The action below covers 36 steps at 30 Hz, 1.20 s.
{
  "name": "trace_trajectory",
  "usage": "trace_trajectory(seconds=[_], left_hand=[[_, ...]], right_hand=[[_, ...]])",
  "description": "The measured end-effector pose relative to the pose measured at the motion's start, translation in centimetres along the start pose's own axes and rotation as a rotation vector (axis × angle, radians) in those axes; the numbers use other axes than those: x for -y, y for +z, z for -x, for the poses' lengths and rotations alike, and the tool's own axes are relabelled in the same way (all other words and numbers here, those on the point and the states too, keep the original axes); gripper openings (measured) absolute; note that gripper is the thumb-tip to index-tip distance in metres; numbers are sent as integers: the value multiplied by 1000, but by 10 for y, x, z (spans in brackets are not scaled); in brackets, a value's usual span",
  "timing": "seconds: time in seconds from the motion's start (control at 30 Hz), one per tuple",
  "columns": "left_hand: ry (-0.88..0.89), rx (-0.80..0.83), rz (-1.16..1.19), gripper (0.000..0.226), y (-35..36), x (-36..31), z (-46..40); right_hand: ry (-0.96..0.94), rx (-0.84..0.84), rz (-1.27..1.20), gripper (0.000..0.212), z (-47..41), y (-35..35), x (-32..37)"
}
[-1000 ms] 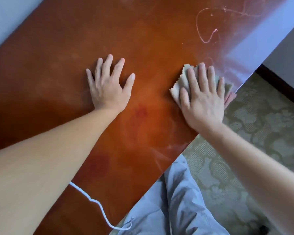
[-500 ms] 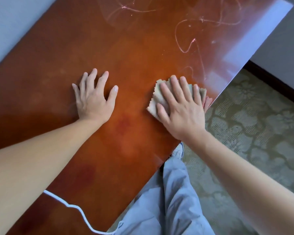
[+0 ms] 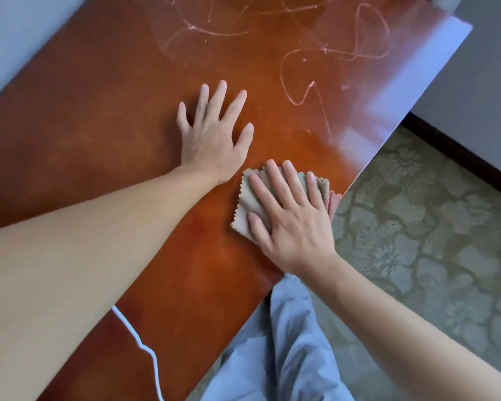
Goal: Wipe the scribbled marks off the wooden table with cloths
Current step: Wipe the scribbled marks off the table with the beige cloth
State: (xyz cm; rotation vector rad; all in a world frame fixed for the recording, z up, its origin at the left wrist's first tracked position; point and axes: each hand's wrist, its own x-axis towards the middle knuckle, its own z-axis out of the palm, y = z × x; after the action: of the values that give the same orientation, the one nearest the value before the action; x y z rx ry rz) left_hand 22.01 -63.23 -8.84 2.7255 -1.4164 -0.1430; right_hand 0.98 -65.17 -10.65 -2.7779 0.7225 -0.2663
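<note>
Right hand (image 3: 294, 227) is pressing flat, fingers spread, on folded beige cloth (image 3: 245, 208) (pink layer beneath); left hand (image 3: 211, 137) is lying open, empty. Scribbled marks (image 3: 301, 79) are showing pale pink at twelve o'clock on table (image 3: 99, 111).

Left hand (image 3: 211, 140) flat (fingers splayed), right hand (image 3: 292, 224) palm-down, arms extended

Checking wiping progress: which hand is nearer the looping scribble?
Left. The left hand lies flat just beside the looping scribble; the right hand presses the cloth nearer the person.
</note>
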Motion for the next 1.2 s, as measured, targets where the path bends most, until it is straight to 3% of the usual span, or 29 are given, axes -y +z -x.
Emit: trace_trajectory(seconds=[0.2,0.37,0.53,0.67,0.83,0.97,1.1,1.2], left_hand=[[-11,19,-44,62,8,7,0],[-12,-1,-26,65,8,6,0],[-5,-5,-9,65,6,6,1],[-5,5,-4,65,4,6,1],[-9,1,-12,67,5,6,1],[-10,-7,-3,66,7,8,-1],[-1,-7,16,66,6,6,1],[-7,3,20,66,4,6,2]], right_hand=[[195,104,99,64,-70,-25,-85],[314,59,91,65,-54,-16,-49],[182,82,38,62,-8,0,15],[56,95,15,61,-17,-9,-15],[297,146,97,64,-70,-33,-79],[437,134,89,63,-72,-24,-49],[218,135,50,63,-22,-4,22],[100,150,14,61,-8,2,32]])
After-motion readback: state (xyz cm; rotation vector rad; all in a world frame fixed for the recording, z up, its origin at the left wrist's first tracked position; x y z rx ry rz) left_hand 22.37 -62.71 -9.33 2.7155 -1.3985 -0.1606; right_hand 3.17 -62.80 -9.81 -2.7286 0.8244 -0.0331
